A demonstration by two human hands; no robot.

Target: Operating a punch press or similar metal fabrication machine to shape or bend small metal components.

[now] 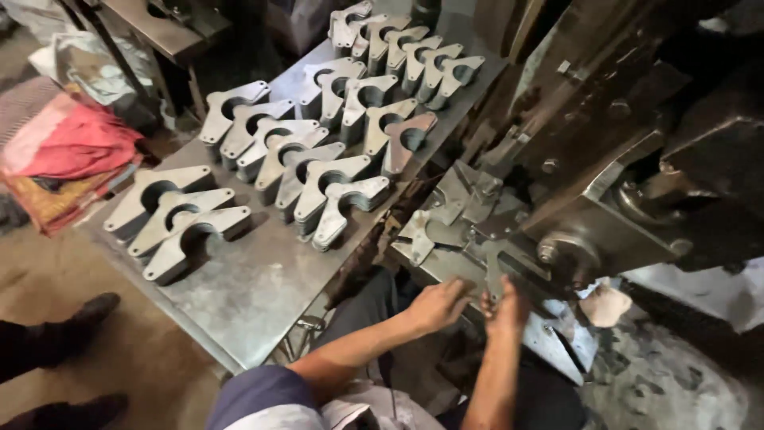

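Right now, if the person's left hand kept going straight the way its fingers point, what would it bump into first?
Probably the flat metal blank on the press bed, which the left hand already seems to touch. Beyond that stands the dark press body. Depth is hard to judge from this view.

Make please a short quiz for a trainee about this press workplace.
1. True or false: the stacked plates lie on the metal table.
2. What do both hands touch? A) red cloth B) a flat plate at the press C) a shoe
3. Which hand is nearer the table?

Key: 1. true. 2. B: the left hand and right hand are on the plate under the press. 3. The left.
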